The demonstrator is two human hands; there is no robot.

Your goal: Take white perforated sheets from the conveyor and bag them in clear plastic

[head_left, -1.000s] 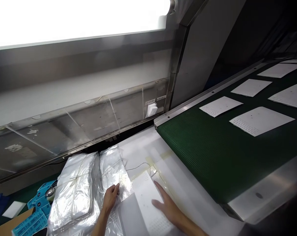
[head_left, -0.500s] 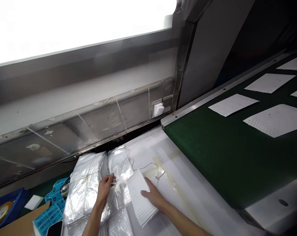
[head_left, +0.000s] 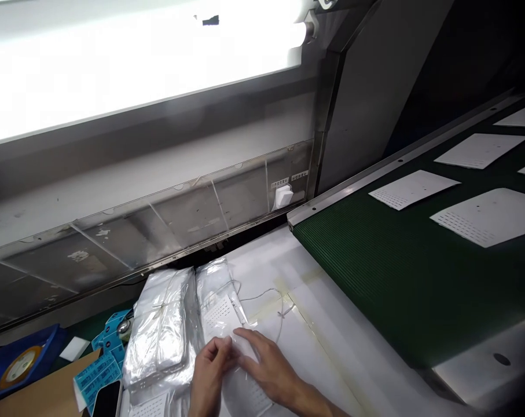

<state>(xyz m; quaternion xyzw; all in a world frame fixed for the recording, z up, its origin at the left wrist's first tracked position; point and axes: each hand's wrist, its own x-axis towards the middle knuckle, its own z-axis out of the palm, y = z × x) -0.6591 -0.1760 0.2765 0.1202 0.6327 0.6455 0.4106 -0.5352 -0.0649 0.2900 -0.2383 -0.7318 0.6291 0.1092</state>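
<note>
My left hand (head_left: 210, 370) and my right hand (head_left: 268, 365) meet at the bottom middle over a white perforated sheet (head_left: 223, 315) that lies partly inside a clear plastic sleeve. The left fingers pinch the sleeve's edge. The right hand lies on the sheet with its fingers curled at the same edge. A tied bundle of clear plastic bags (head_left: 162, 330) sits just left of the hands. A thin white string (head_left: 266, 298) trails over the white table (head_left: 314, 330).
A green conveyor belt (head_left: 396, 278) runs up to the right and carries several white perforated sheets (head_left: 488, 215). Blue labels (head_left: 95, 373), a phone (head_left: 106, 399), a cardboard box and a blue tray (head_left: 19, 362) lie at the lower left. A metal wall with a clear guard stands behind.
The right hand slid the white sheet left onto the plastic sleeve. The left hand moved right to meet it, and both now grip at the sleeve's edge. The camera shifted slightly.
</note>
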